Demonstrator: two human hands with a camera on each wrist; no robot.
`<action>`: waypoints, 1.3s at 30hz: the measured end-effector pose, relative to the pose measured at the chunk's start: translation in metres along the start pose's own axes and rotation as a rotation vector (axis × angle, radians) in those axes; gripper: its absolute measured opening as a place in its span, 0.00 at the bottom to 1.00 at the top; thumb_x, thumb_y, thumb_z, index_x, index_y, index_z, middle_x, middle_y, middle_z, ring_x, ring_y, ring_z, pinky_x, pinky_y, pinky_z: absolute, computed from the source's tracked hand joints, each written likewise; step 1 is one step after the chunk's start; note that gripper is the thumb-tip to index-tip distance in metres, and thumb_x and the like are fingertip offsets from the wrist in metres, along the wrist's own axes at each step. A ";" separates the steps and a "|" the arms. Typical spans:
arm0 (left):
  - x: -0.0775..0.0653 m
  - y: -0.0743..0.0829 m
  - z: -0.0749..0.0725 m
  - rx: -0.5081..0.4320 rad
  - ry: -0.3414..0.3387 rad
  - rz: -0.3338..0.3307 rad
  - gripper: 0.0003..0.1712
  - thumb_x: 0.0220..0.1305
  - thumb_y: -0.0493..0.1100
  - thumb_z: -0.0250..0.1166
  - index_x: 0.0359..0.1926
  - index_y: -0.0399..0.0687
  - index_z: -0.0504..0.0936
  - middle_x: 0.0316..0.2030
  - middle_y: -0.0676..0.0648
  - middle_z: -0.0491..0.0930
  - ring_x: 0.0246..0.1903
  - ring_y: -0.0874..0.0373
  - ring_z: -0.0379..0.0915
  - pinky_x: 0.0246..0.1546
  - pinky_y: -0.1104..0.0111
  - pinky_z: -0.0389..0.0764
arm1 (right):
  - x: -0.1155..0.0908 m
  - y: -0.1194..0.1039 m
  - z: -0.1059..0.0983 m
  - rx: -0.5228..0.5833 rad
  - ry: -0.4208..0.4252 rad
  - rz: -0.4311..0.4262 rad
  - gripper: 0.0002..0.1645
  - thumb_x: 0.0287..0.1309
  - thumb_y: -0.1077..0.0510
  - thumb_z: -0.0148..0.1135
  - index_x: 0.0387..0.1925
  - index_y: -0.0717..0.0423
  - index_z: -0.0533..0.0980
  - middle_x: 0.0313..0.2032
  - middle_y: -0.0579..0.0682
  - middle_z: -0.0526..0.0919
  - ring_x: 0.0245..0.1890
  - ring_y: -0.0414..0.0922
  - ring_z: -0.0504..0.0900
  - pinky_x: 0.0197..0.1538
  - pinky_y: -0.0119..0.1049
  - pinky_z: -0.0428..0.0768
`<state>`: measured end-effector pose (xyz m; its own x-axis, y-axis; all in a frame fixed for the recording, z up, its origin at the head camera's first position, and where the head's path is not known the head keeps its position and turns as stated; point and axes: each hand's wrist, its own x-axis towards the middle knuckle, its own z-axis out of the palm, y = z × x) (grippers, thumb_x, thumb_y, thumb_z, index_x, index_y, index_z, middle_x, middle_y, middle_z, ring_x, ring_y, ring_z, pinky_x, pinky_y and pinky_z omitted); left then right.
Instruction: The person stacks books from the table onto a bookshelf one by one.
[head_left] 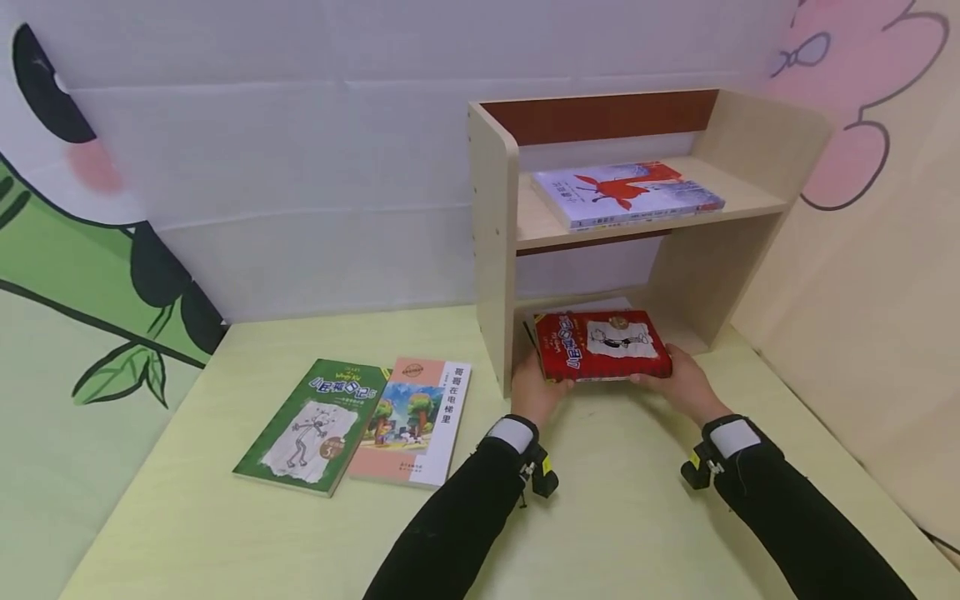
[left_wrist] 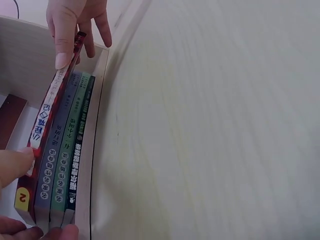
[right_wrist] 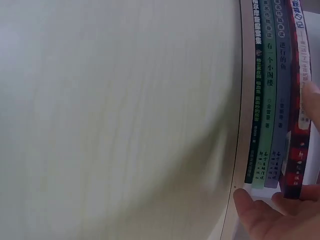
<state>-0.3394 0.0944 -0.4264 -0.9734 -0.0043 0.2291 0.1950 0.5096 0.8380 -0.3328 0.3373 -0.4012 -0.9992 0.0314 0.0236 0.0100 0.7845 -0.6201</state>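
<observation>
A red comic book point(head_left: 615, 344) lies flat on top of a small stack on the shelf unit's lower board. My left hand point(head_left: 536, 393) holds its left end, thumb on the spine and fingertips by the stack's end. At the other end my right hand point(head_left: 686, 387) grips the same book, thumb on the spine and fingers behind the corner. Under it are a blue-grey book point(left_wrist: 50, 160), a light green book point(left_wrist: 67, 150) and a black book point(right_wrist: 255, 110), spines facing out. The wrist views show the right end of the red book slightly raised off the stack.
The wooden shelf unit point(head_left: 493, 250) stands against the back wall. Its upper board carries white-and-blue books point(head_left: 626, 196) with a red figure. Left on the table point(head_left: 285, 550) lie a green comic book point(head_left: 315, 425) and a pink book point(head_left: 412, 421), partly overlapping.
</observation>
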 end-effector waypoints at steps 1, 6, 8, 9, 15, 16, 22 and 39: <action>0.001 -0.001 0.001 0.007 -0.008 -0.001 0.34 0.47 0.47 0.73 0.54 0.44 0.70 0.46 0.45 0.77 0.49 0.50 0.70 0.49 0.57 0.73 | 0.001 0.000 0.001 -0.011 0.004 -0.005 0.62 0.47 0.34 0.63 0.65 0.73 0.48 0.60 0.72 0.59 0.57 0.66 0.60 0.57 0.61 0.61; 0.006 -0.001 0.006 0.021 -0.010 0.003 0.30 0.50 0.47 0.71 0.53 0.43 0.72 0.45 0.46 0.79 0.46 0.51 0.73 0.47 0.58 0.74 | 0.005 0.000 0.001 -0.043 0.040 -0.039 0.55 0.48 0.36 0.63 0.62 0.72 0.55 0.56 0.69 0.64 0.53 0.64 0.65 0.56 0.60 0.65; 0.008 -0.001 0.007 0.032 0.000 -0.002 0.29 0.50 0.48 0.71 0.52 0.43 0.72 0.44 0.46 0.79 0.44 0.52 0.74 0.46 0.59 0.75 | 0.005 -0.002 0.000 -0.041 0.049 -0.051 0.53 0.48 0.36 0.63 0.60 0.73 0.56 0.55 0.69 0.65 0.52 0.64 0.65 0.56 0.60 0.65; 0.008 0.000 0.007 0.042 0.001 -0.004 0.29 0.50 0.48 0.71 0.52 0.43 0.73 0.44 0.46 0.80 0.44 0.52 0.75 0.45 0.59 0.76 | 0.006 -0.002 0.000 -0.039 0.052 -0.056 0.52 0.49 0.37 0.63 0.60 0.73 0.57 0.54 0.69 0.65 0.52 0.64 0.65 0.56 0.60 0.65; 0.009 0.005 0.006 0.125 0.000 -0.003 0.24 0.50 0.48 0.71 0.47 0.43 0.77 0.40 0.46 0.82 0.39 0.53 0.77 0.39 0.61 0.78 | 0.010 -0.001 -0.002 -0.050 0.045 -0.052 0.51 0.50 0.35 0.61 0.60 0.69 0.57 0.54 0.68 0.67 0.51 0.62 0.67 0.55 0.58 0.66; 0.009 0.006 0.006 0.132 0.001 -0.006 0.24 0.50 0.48 0.71 0.46 0.42 0.77 0.40 0.46 0.82 0.39 0.53 0.77 0.38 0.62 0.78 | 0.011 -0.001 -0.002 -0.059 0.041 -0.050 0.51 0.50 0.34 0.60 0.61 0.69 0.57 0.54 0.68 0.67 0.51 0.63 0.67 0.55 0.59 0.66; 0.010 0.006 0.007 0.182 0.026 -0.010 0.24 0.48 0.50 0.72 0.44 0.41 0.78 0.37 0.46 0.83 0.36 0.53 0.78 0.34 0.63 0.78 | 0.018 0.003 -0.003 -0.097 0.032 -0.055 0.57 0.50 0.31 0.57 0.66 0.67 0.52 0.59 0.72 0.62 0.56 0.66 0.63 0.57 0.60 0.62; 0.020 0.006 0.009 0.388 0.099 -0.021 0.20 0.47 0.57 0.70 0.30 0.45 0.83 0.21 0.48 0.81 0.23 0.53 0.77 0.16 0.66 0.71 | 0.037 0.011 0.002 -0.109 0.191 -0.172 0.51 0.44 0.35 0.65 0.65 0.56 0.61 0.56 0.65 0.68 0.53 0.62 0.66 0.54 0.59 0.65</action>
<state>-0.3589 0.1048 -0.4211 -0.9568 -0.0914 0.2760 0.0966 0.7954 0.5983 -0.3695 0.3458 -0.4088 -0.9615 -0.0002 0.2749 -0.1448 0.8503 -0.5060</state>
